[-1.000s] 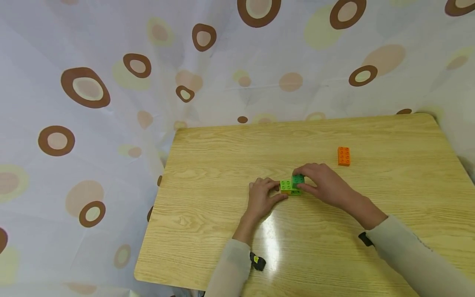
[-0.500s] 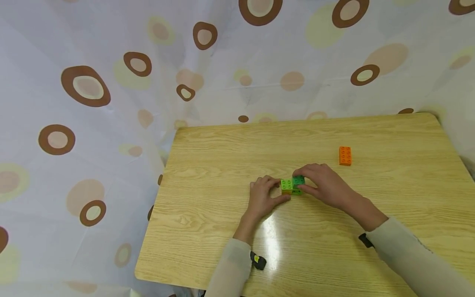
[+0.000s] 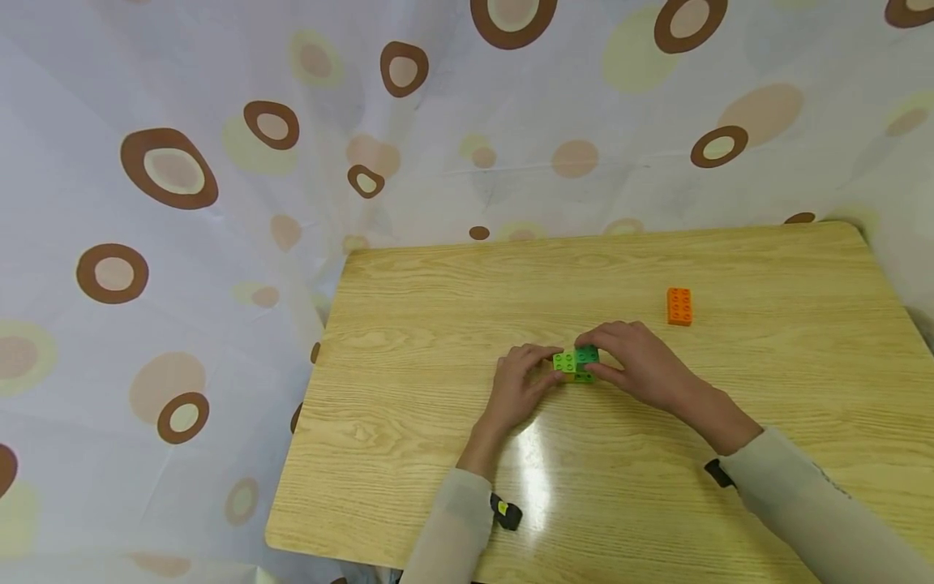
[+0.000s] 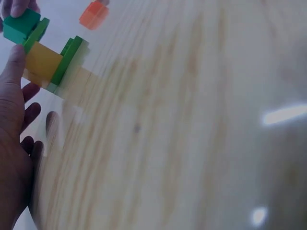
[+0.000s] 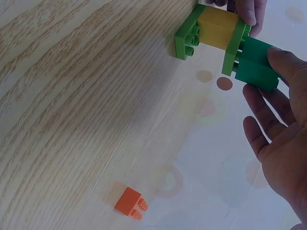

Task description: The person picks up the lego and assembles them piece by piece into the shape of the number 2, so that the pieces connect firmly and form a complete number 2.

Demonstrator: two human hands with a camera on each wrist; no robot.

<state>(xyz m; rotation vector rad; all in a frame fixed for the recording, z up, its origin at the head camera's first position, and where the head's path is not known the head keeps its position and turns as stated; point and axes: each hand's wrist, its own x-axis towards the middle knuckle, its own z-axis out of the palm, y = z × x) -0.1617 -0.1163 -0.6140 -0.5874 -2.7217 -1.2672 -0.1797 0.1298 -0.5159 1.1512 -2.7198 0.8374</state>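
The dark green brick is pinched between the thumb and fingers of the right hand, the grip narrow; the upper light green plate is gripped near its left end by the thumb and forefinger of the left hand. The brick is carried on the right part of that plate, which is borne by a yellow block on a lower light green plate, all resting on the table. Studs are seen between brick and upper plate; whether the joint is fully closed cannot be told. By judgement, the upper plate could be levered off the block if the brick is pressed hard, since its loaded end appears unsupported from below; the brick could also be jammed askew by poor alignment with the studs. Smooth moulded plastic is suggested throughout: brick and block are boxy, the plates thin and flat, the studs round. Well apart, beyond the right hand, an oblong orange brick with two rows of studs is left untouched. The tabletop is finished in glossy, streaked wood grain and is backed by creased pale cloth printed with brown rings.
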